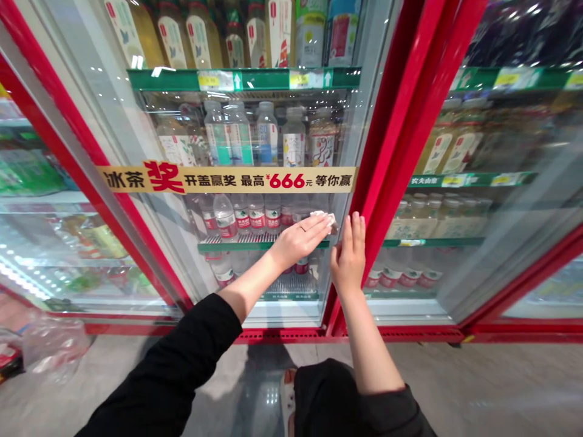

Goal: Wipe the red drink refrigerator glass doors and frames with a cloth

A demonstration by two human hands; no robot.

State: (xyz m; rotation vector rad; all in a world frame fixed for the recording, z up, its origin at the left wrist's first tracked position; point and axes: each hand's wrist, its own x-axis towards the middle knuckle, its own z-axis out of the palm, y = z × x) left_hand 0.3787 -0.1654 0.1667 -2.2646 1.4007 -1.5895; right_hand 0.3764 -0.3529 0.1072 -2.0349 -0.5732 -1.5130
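My left hand (pixel 298 241), with a ring on one finger, reaches across the glass door (pixel 177 142) of a drinks fridge. Under its fingertips a crumpled white tissue (pixel 331 220) is pressed to the glass, close to the door's right edge. Just to the right, my right hand (pixel 350 258) lies against the red door frame (pixel 380 176) with its fingers stretched upward and nothing in them. A yellow banner (pixel 228 180) with printed characters runs across the glass above both hands.
Behind the glass, shelves hold juice bottles (pixel 198 36) and red-labelled water bottles (pixel 225 217). Another fridge door (pixel 455 267) stands at the right. A clear plastic bag (pixel 54 346) lies on the grey floor (pixel 501 388) at the left. My shoe (pixel 288 400) shows below.
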